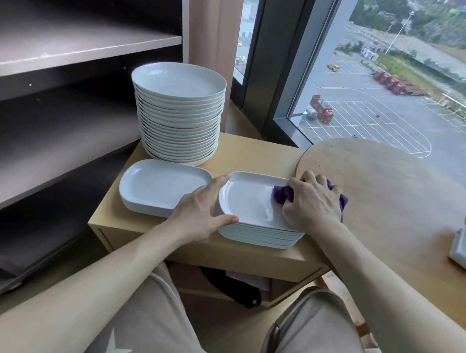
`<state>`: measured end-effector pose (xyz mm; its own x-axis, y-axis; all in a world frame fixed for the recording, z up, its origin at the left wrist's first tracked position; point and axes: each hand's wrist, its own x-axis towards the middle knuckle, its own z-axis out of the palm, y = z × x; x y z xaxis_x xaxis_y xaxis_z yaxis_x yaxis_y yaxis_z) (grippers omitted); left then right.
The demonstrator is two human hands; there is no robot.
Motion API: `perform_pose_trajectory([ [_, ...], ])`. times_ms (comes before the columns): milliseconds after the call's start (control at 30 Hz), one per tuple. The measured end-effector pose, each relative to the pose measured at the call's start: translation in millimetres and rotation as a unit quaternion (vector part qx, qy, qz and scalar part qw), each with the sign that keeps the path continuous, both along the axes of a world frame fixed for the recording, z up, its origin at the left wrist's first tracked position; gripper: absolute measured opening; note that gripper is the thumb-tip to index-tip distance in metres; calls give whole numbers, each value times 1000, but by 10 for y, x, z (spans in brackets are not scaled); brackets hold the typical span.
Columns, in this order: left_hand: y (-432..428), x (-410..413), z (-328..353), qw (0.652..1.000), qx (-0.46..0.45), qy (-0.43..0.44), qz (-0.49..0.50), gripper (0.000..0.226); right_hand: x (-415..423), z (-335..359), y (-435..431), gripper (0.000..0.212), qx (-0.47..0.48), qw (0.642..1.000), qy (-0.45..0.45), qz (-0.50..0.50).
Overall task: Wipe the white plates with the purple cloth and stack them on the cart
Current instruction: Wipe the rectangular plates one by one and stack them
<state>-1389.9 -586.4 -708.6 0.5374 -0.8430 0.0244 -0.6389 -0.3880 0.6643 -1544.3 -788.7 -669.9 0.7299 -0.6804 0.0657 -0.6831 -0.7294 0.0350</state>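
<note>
head | left hand (202, 210) holds top plate (249, 202) edge | right hand (312, 204) clutches purple cloth (281, 193) on it

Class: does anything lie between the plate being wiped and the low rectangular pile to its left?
Only the left hand, which holds that plate by its left edge. Nothing else shows on the cart between it and the pile.
</note>
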Motion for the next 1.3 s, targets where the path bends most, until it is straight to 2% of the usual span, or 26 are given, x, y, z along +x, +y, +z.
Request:
perform_pose_trajectory([
  [233, -68, -50, -95, 999, -16, 19, 38, 91, 229, -7, -138, 31, -1, 1000, -9, 4],
  [433, -85, -47, -110, 997, -52, 52, 39, 94, 469, -103, 51, 29, -38, 998, 5, -47],
  [533, -90, -45, -103, 996, -54, 62, 39, 94, 648, -102, 204, 33, -11, 999, -3, -49],
  [733, -68, -70, -86, 996, -49, 67, 30, 98, 832, -39, 539, 46, 14, 997, 24, 69],
  [867, -54, -99, -92, 999, -28, -13, 20, 93, 752, 75, 624, 55, 104, 986, 7, 132],
  [1067, -61, -42, -89, 997, 7, -71, 23, 92, 560, 223, 570, 40, 208, 961, 52, 176],
  [1167, -67, -21, -46, 998, 19, -62, 10, 94, 438, 176, 580, 30, 202, 962, 34, 180],
  [1300, -49, -11, 20, 998, 27, -53, 10, 101, 329, 88, 638, 40, 135, 975, -19, 177],
])
